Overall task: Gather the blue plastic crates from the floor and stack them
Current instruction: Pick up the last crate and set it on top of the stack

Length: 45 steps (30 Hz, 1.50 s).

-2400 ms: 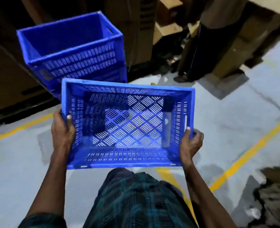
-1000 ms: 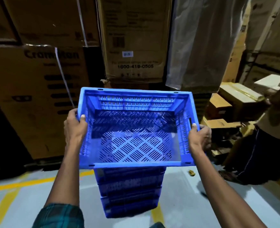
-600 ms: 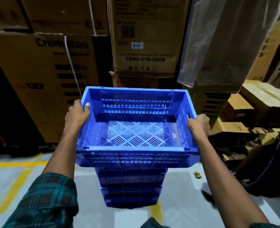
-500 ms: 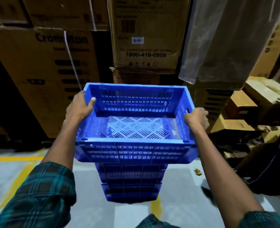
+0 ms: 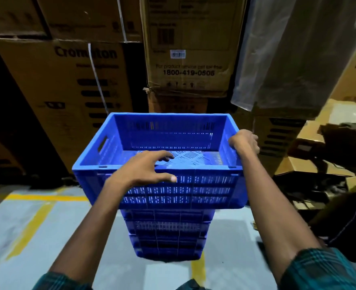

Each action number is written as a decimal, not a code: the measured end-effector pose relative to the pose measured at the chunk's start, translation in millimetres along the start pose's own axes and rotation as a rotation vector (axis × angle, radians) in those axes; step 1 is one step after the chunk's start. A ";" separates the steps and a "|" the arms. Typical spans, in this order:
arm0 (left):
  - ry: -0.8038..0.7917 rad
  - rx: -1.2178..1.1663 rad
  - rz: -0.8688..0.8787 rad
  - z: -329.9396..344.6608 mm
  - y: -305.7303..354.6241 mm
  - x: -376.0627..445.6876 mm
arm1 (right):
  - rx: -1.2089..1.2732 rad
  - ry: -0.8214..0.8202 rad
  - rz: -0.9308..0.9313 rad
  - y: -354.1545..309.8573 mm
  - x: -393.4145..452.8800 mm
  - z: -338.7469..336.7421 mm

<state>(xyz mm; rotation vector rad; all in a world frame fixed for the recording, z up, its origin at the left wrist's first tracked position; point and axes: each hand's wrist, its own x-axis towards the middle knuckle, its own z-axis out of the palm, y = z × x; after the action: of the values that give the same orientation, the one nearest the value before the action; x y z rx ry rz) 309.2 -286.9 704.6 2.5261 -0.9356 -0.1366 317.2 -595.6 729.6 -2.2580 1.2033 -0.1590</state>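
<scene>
Blue plastic is under both sets of fingers. At centre frame my left hand [image 5: 143,170] has its fingers spread and reaching over the near rim of the top crate [image 5: 162,164], thumb lying on the outer wall; I judge it touching, not gripping. At right of centre my right hand [image 5: 245,142] has its fingers curled over the crate's right rim, clamped on it. The top crate sits over the stack [image 5: 166,233] at lower centre, which stands on the grey floor [image 5: 26,237]. I cannot tell whether it is fully seated. My judgement: this crate is near placed, with release left. No loose crates show here. Cartons [image 5: 68,80] fill the upper frame behind.
</scene>
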 end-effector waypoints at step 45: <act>0.522 0.278 0.219 21.3 -113.2 114.8 | -0.363 0.403 -0.747 -17.2 3.3 97.1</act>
<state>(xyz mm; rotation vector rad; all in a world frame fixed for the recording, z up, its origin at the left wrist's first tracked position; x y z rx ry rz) 459.5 -291.9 642.9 2.4764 -1.0480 0.7293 366.3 -549.3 657.6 -3.0073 0.5174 -0.7591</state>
